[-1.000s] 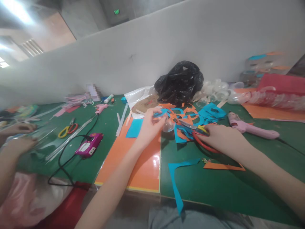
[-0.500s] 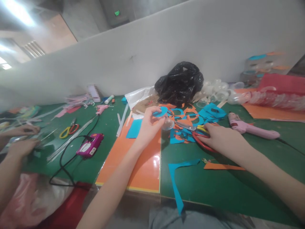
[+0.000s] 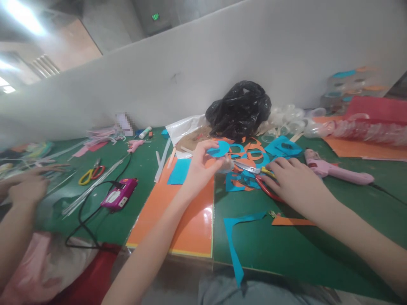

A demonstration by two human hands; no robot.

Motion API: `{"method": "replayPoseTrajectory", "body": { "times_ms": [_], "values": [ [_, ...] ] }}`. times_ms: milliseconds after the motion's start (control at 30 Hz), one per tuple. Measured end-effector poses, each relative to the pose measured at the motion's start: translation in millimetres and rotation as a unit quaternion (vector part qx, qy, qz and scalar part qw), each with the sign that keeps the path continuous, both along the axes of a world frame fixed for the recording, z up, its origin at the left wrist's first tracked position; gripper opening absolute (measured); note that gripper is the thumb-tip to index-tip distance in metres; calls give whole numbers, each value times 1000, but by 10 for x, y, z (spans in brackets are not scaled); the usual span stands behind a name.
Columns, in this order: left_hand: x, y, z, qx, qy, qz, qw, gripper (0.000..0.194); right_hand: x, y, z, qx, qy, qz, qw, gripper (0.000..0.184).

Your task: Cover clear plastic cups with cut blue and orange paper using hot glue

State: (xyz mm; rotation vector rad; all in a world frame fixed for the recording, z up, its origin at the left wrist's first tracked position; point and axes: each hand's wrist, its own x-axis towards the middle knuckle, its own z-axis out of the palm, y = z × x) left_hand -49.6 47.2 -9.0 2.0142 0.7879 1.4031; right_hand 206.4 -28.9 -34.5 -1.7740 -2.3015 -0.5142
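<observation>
Blue disc (image 3: 220, 148) pinched in left hand (image 3: 201, 164), scissors (image 3: 253, 170) at right hand's (image 3: 291, 179) fingertips (image 3: 265, 183).

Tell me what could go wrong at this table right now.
The scissors point toward the left grip, so a slip could nick it. The blue disc in that grip might get lost among the blue and orange scraps if dropped. The pink glue gun lies near the right grip; if it's hot, which I can't see, a brush could burn.
</observation>
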Motion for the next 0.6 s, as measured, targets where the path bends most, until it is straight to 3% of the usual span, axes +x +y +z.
{"method": "replayPoseTrajectory", "body": {
  "times_ms": [233, 433, 600],
  "values": [
    [51, -43, 20, 22, -2, -26, 999, 26, -187, 41, 127, 101, 155, 79, 980, 49],
    [168, -197, 56, 11, 5, -48, 999, 25, -325, 32, 150, -21, 297, 136, 945, 45],
    [293, -322, 21, -3, -1, -100, 995, 31, -392, 31, 181, -70, 386, 171, 904, 22]
  ]
}}
